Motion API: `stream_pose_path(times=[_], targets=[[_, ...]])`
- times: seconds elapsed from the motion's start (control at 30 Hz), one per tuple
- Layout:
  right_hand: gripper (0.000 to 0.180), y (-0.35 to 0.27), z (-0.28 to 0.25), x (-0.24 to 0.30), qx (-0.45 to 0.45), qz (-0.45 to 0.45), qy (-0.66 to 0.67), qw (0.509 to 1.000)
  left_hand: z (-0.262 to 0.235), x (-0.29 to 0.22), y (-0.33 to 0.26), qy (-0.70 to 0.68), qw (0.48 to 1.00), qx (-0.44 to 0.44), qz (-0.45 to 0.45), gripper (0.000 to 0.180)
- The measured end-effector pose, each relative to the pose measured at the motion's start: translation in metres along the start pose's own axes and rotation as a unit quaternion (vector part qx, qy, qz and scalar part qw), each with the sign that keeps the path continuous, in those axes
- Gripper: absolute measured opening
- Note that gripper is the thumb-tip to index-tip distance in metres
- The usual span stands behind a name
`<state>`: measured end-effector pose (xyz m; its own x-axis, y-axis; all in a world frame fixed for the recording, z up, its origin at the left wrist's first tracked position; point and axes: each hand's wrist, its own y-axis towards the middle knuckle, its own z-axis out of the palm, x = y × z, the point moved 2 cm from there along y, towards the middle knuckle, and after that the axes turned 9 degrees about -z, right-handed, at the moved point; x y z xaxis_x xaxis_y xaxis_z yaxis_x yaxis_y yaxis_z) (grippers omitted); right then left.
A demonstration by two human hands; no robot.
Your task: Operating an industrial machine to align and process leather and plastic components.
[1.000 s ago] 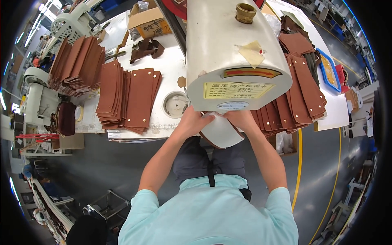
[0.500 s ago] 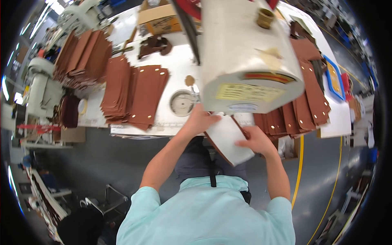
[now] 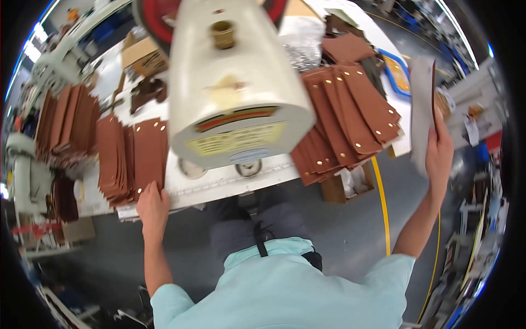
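— Both hands have left the machine head since a second ago: they were together under its front, and now they are spread wide apart.

— Where did they go?

— Left hand (image 3: 152, 205) is down at about 8 o'clock, fingers flat and spread on the near end of the brown leather stack (image 3: 131, 159) at the edge of the surface (image 3: 219, 186); it grips nothing that I can make out. Right hand (image 3: 439, 156) is up at about 3 o'clock, closed on a leather piece (image 3: 423, 109) held on edge, pale backing toward the camera, well clear of the surface.

— And the machine?

— Its cream machine head (image 3: 235, 82) fills the upper middle, with fanned finished straps (image 3: 350, 115) lying to its right.

— Which step would you call this?

— A changeover, by my reading: one piece carried off to the right while the left hand settles on the stack of blanks.

— What does the next move need?

— Likely peeling a single blank off the top without dragging its neighbours, and putting the held piece down square on the straps.
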<state>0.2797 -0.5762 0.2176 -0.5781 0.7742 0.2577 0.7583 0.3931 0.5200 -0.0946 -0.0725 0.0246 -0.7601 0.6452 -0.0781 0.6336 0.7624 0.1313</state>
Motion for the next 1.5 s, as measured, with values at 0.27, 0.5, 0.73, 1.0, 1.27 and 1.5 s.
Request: stream_pose_path(times=[0.27, 0.5, 0.73, 1.0, 1.27, 1.5], targets=[[0.040, 0.012, 0.118, 0.006, -0.032, -0.126, -0.147, 0.980, -0.054, 0.005, 0.028, -0.034, 0.975, -0.219, -0.012, 0.019], [0.019, -0.057, 0.136, 0.162, 0.000, -0.311, 0.327, 0.892, -0.196, -0.016, -0.046, -0.119, 0.927, -0.319, 0.158, 0.019], [0.057, -0.094, 0.097, 0.291, 0.051, -0.371, 0.526, 0.763, -0.194, -0.101, -0.059, -0.331, 0.827, -0.165, 0.424, 0.028], [0.031, -0.148, 0.178, 0.217, 0.352, 0.123, 0.686, 0.625, -0.071, -0.137, -0.046, -0.481, 0.837, 0.224, 0.134, 0.038], [0.029, -0.150, 0.229, 0.174, 0.247, 0.267, 0.654, 0.664, 0.020, -0.183, -0.014, -0.637, 0.684, 0.345, -0.087, 0.027], [0.029, -0.130, 0.257, 0.167, 0.216, 0.274, 0.667, 0.659, 0.042, -0.193, 0.009, -0.569, 0.774, 0.278, 0.017, 0.021]])
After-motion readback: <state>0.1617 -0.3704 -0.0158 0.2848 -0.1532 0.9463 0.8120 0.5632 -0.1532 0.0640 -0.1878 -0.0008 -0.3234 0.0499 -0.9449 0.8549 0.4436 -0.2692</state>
